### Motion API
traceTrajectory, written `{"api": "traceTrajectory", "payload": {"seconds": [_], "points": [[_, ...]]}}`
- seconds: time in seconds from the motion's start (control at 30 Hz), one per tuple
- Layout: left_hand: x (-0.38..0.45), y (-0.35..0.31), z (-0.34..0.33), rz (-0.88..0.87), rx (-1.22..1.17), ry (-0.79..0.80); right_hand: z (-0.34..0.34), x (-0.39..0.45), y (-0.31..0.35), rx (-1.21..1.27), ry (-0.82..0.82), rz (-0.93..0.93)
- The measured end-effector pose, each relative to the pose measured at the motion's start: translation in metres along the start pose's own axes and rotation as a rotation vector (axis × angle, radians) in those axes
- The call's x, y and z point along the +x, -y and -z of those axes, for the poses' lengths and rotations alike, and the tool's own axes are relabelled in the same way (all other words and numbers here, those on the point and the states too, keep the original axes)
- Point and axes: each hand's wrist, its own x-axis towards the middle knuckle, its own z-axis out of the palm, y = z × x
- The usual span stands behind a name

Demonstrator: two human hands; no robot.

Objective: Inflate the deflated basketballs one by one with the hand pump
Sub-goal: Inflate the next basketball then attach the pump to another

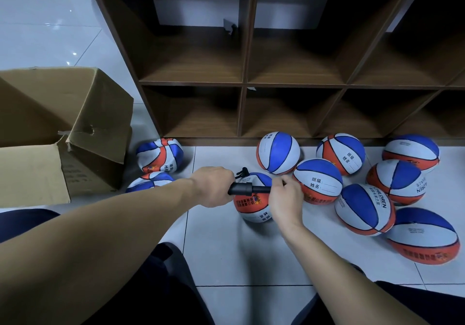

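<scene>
Basketballs: blue, white and orange, lying on the white tiled floor (226, 256) in front of the shelf unit.
Ball being worked on (251, 206): on the floor between the two hands, orange panel facing the camera, partly hidden by the pump and the right hand.
Hand pump (247, 189): black, held level just above that ball; a thin black hose (242, 172) loops up behind it.
Left hand (214, 186): grip closed round the handle end of the pump, fingers curled under it.
Right hand (284, 199): grip closed on the other end of the pump barrel, fingers pinched at its tip; whether the needle is in the ball cannot be told.
Right-side group: seven balls near one another, among them a rounded one (278, 153) close to the shelf base, one with printed characters (318, 181) just beside the right hand, and a flattened one (425, 236) nearest the camera.
Left-side pair: a crumpled ball (161, 154) by the box, and another (149, 182) partly hidden behind the left forearm.
Cardboard box (63, 133): brown, flaps open, on the floor at left.
Shelf unit (245, 80): dark brown wood, square compartments, standing on the floor behind the balls.
Legs: dark trousers (156, 289) at the bottom edge.
</scene>
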Motion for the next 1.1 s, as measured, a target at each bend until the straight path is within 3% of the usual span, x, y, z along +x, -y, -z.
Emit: {"api": "traceTrajectory", "payload": {"seconds": [0.63, 0.9, 1.1], "points": [[0.003, -0.010, -0.003, -0.050, -0.051, 0.024, -0.008, -0.008, -0.002, -0.002, 0.139, -0.007], [0.002, 0.022, 0.001, 0.006, -0.055, 0.051, 0.035, 0.020, -0.012, 0.051, 0.048, -0.085], [-0.001, 0.019, -0.003, 0.005, 0.003, 0.081, 0.017, 0.001, -0.011, 0.028, 0.038, -0.096]]}}
